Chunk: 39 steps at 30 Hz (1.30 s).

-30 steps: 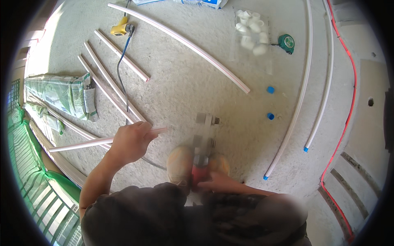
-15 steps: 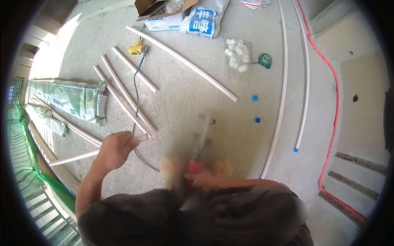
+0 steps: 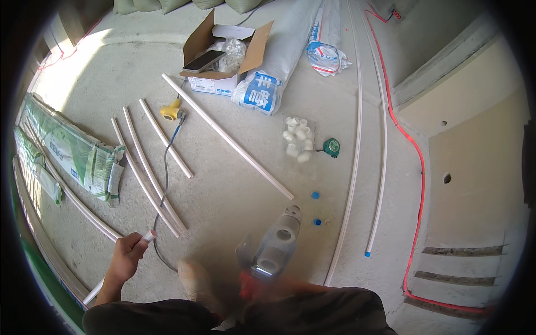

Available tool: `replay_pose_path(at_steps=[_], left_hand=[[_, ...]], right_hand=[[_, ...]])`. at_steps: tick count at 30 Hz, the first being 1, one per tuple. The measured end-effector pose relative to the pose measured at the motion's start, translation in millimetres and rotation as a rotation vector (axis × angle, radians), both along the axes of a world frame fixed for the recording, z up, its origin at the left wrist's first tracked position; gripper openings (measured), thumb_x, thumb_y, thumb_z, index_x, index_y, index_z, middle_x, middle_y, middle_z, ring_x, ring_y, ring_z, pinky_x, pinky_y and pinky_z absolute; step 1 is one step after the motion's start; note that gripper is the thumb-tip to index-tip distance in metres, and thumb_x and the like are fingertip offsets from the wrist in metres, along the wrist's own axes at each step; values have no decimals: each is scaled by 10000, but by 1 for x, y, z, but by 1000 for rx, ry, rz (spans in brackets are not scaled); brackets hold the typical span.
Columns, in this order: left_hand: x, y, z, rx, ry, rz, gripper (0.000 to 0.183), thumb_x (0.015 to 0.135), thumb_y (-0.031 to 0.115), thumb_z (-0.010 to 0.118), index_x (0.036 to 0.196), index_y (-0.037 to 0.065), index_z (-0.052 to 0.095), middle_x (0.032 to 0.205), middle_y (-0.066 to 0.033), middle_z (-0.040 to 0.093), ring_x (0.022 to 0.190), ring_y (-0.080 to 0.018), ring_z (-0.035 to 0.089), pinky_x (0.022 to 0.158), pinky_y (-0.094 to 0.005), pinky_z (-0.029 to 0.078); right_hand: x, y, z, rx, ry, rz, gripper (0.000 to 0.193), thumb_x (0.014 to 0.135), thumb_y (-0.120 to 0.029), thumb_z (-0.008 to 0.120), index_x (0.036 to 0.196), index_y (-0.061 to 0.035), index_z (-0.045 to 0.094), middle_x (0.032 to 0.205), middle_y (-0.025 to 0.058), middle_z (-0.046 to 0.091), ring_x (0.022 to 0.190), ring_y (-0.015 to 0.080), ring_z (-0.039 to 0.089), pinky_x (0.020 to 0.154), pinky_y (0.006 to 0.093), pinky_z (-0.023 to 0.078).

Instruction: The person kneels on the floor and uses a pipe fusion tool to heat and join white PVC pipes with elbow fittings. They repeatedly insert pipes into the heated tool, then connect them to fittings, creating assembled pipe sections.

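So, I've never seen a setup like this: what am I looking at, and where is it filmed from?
There is no machine arm here, just a person's two bare hands. The camera is worn on the head and looks down, so picture left is the person's left. Its fisheye lens bends straight edges.

The left hand grips a white pipe near one end. The right hand, blurred, is at a red-handled tool; its grip is unclear.

On the concrete floor lie more pipes, a clear bag of white fittings, a green tape measure and an open box.
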<state>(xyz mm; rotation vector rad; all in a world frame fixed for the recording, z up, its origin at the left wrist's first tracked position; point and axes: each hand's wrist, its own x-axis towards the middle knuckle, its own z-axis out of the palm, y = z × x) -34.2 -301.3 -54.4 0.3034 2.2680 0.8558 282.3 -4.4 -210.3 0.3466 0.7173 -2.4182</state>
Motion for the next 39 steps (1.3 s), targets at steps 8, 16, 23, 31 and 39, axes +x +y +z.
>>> replay_pose_path(at_steps=[8, 16, 23, 31, 39], left_hand=[[-5, 18, -9, -29, 47, -114, 325, 1037, 239, 618, 829, -11, 631, 659, -10, 545, 642, -98, 487, 582, -321, 400], [-4, 31, -9, -34, 11, -114, 330, 1042, 221, 620, 820, -24, 629, 663, -15, 529, 662, -100, 475, 605, -318, 409], [-2, 28, -26, -24, -20, -118, 334, 1045, 192, 634, 801, -32, 587, 671, -35, 490, 666, -117, 437, 611, -346, 418], [-2, 20, -51, -125, -115, -137, 312, 1046, 216, 639, 848, -23, 611, 661, -102, 519, 639, -158, 480, 619, -359, 444], [-9, 22, -60, -123, -122, -190, 296, 1050, 226, 624, 868, -7, 643, 697, -30, 554, 669, -113, 494, 622, -323, 431]], right_hand=[[0, -17, 11, -741, -235, -79, 439, 1075, -53, 565, 1506, -75, 482, 1465, 108, 573, 1343, 211, 569, 1115, 371, 491], [1, -13, 22, 369, 285, 55, 503, 1005, -122, 719, 1469, -42, 541, 1387, 118, 648, 1292, 193, 615, 1074, 372, 524], [-31, -33, 14, 1138, 99, -365, 367, 944, -299, 796, 1215, -80, 679, 1040, 93, 727, 956, 290, 727, 835, 422, 577], [-26, -40, 38, 1573, -59, -166, 480, 903, -615, 729, 1113, -185, 755, 992, 115, 736, 921, 314, 741, 827, 474, 569], [-6, -43, 10, 1194, -257, 105, 330, 867, -582, 757, 1033, -301, 813, 1020, 12, 756, 980, 254, 747, 858, 431, 571]])
